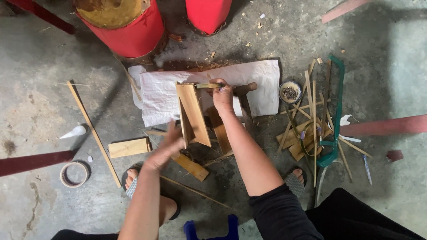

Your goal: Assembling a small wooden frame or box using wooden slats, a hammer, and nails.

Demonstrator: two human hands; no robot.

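Brimming with small nails, round tin; right hand near.

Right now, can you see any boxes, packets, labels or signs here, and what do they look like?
No labels, signs or screens show.
Small round tin: on the floor right of the white sack cloth, dark rim, small dark bits inside.
Tape roll: floor at far left, a tan ring.
White pointed bottle: lying on the floor at left.
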